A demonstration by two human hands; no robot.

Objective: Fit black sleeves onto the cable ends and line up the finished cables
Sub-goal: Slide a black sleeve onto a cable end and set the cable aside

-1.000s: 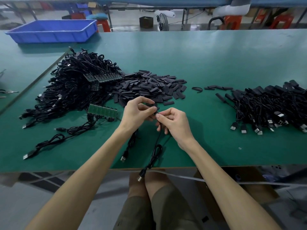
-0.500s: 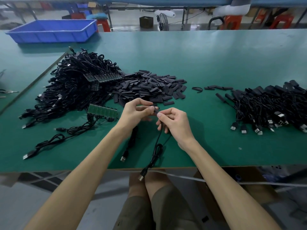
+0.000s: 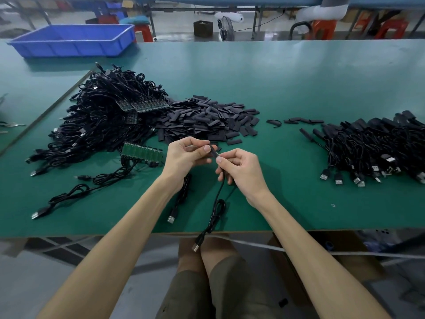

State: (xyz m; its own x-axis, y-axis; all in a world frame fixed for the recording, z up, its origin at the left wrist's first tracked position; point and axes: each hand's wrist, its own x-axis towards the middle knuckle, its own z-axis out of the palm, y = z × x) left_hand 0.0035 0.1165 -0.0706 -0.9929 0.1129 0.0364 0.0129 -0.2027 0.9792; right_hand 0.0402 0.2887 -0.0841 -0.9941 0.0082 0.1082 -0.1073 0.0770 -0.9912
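pinching a black sleeve (image 3: pixel 213 151) between thumb and forefinger of the left hand (image 3: pixel 184 157), just above the green table (image 3: pixel 299 88) near its front edge. gripping the cable (image 3: pixel 218 203) right below that sleeve with the curled fingers of the right hand (image 3: pixel 241 171), close against the left. hard to say how far onto the cable end, behind the fingertips. hanging from there in a loop past the table edge, down to a usb plug (image 3: pixel 196 246). just beyond, a pile of loose sleeves (image 3: pixel 207 120); to its left, a tangled cable heap (image 3: pixel 103 125); well off right, a spread of sleeved cables (image 3: pixel 379 148).
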